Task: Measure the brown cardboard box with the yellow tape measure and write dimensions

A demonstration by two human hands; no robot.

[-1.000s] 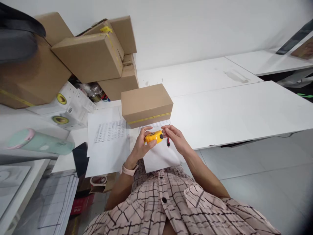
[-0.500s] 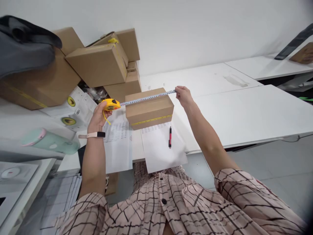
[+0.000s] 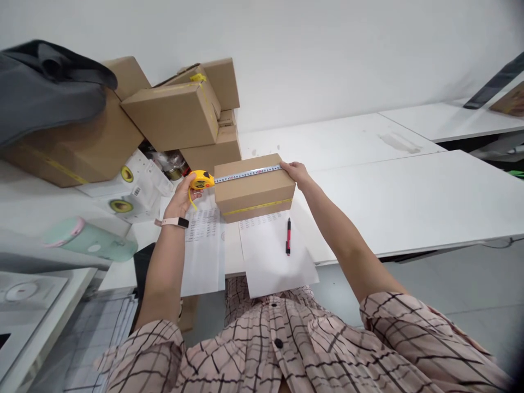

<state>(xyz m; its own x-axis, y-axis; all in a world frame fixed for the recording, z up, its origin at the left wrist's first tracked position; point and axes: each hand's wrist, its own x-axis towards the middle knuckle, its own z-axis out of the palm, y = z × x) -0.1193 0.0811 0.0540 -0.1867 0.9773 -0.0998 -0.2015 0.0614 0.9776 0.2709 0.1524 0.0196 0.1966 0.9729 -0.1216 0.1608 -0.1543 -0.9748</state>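
My left hand (image 3: 183, 197) is closed around the yellow case of a tape measure (image 3: 202, 179), at the left end of a brown cardboard box (image 3: 257, 194). The white blade runs out across the box's top. At the box's right end, the fingers of my right hand (image 3: 295, 172) pinch the blade's free end near the top edge. Yellow tape runs along the box's front. Printed sheets (image 3: 203, 262) lie under and in front of the box, and a red and black pen (image 3: 289, 237) rests on the right-hand sheet (image 3: 266, 262).
Cardboard boxes (image 3: 172, 120) are stacked at the back left, beside white boxes with avocado pictures (image 3: 123, 204). A mint-green bottle (image 3: 94, 240) is at the left. A dark grey bag (image 3: 49, 98) hangs over the upper left. White tables (image 3: 409, 202) extend to the right.
My right hand has moved left, from beyond the box to its right top edge. The exposed blade is shorter and now lies on the box top, with the case close against the left end.
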